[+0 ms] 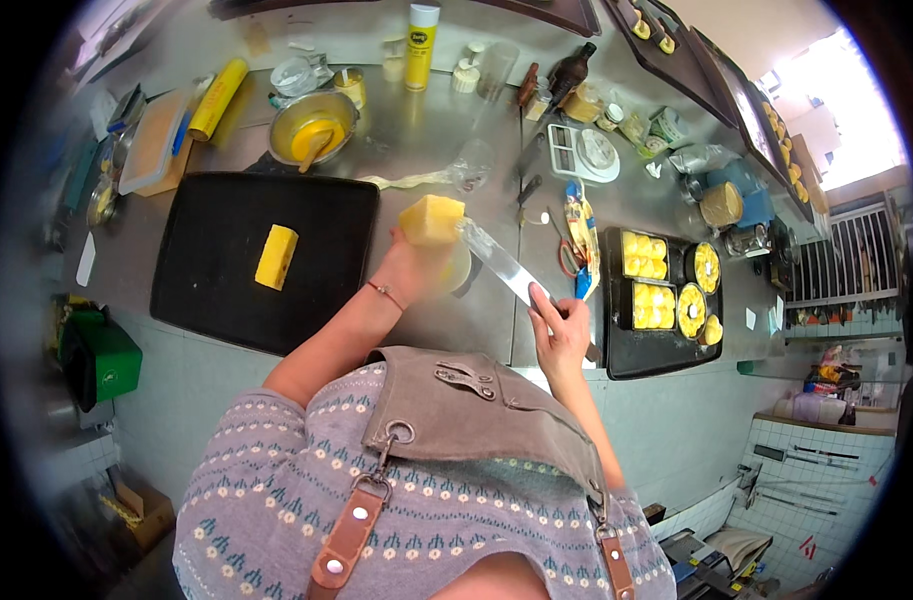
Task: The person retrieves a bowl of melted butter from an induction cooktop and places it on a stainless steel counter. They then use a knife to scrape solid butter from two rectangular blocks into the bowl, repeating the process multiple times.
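My left hand (410,268) holds up a block of yellow cake (432,219) above the metal worktable. In my right hand (561,334) is a metal spatula (507,267), gripped by its dark handle. Its blade tip touches or nearly touches the cake's right side, and a pale smear coats that end. Under the left hand a pale round container (458,270) is partly hidden. A second yellow cake block (277,257) lies on a black baking tray (201,232) to the left.
At the back left stands a metal bowl (276,135) of yellow mixture with a wooden spoon (315,150). Scissors (568,259), a kitchen scale (565,150) and a tray (636,360) of filled baking tins lie rightward. A yellow spray can (420,52) stands behind.
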The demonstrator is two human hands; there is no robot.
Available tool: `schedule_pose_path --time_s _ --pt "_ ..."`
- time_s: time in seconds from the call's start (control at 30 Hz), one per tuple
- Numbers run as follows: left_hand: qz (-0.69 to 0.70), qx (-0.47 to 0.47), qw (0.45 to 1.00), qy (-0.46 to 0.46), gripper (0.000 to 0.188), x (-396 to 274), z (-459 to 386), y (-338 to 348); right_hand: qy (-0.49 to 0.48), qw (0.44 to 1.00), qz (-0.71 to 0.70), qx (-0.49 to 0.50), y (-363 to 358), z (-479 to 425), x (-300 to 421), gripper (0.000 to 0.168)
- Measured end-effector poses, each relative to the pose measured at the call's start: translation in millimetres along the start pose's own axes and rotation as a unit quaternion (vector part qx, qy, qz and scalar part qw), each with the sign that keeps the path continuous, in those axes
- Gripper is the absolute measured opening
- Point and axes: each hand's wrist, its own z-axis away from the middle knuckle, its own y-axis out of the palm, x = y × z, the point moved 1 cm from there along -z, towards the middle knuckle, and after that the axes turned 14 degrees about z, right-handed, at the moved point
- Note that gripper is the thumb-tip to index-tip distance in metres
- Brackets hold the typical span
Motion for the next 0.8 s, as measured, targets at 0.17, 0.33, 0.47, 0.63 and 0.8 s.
schedule_pose_path --time_s 0.17,0.33,0.47,0.63,0.8 --pt "0.129 -0.027 0.989 -0.07 0.05 -11 -3 9 -0.005 0.999 -0.021 0.026 12 -13 16 0.047" --pt "0.349 -0.068 0.911 -0.207 0.052 -22 -4 0 0.0 0.999 -0.009 0.042 -1 6 7 0.043" --pt "0.828 -0.192 0.45 -0.275 0.054 -52 -22 -4 0.022 0.985 -0.155 0.067 -3 2 0 0.043" --pt "0.822 -0.198 0.41 -0.342 0.056 -69 -25 0 0.239 0.795 -0.455 0.322 10 -17 12 0.027" --pt "0.877 -0.211 0.251 -0.351 0.058 -50 -17 -7 0.248 0.747 -0.47 0.399 16 -7 -3 0.032"
